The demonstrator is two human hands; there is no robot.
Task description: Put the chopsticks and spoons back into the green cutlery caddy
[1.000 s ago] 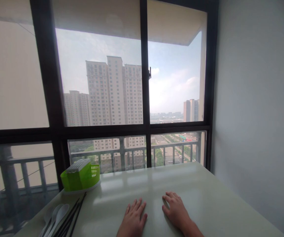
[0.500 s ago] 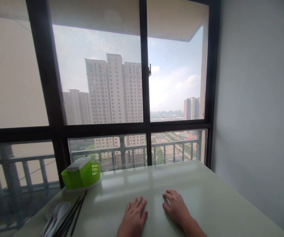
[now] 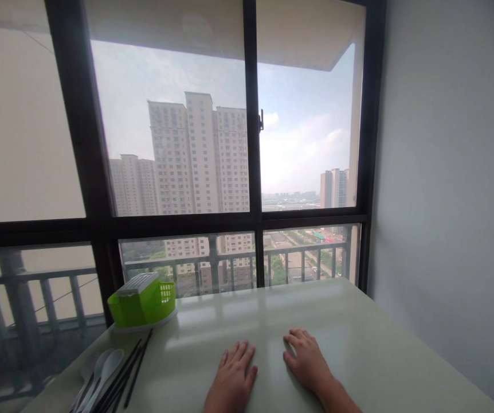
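Palm down on the pale green glossy table (image 3: 328, 321) lies my left hand (image 3: 233, 376), its fingers stretched out and holding nothing. My right hand (image 3: 306, 357) rests on the same surface a little to the right, fingers extended with a gap at the thumb, also without anything in it. Left of my left hand are several dark chopsticks (image 3: 132, 370), lying in a loose bundle. Beside them, white spoons (image 3: 108, 367) lie partly overlapping, their handles running toward the lower edge of the view.
A bright green basket-like holder (image 3: 141, 304) with a white slotted top stands at the table's back left corner. Behind the table is a dark-framed window (image 3: 253, 218), with a railing and tall buildings outside. A plain wall (image 3: 449, 201) borders the right side.
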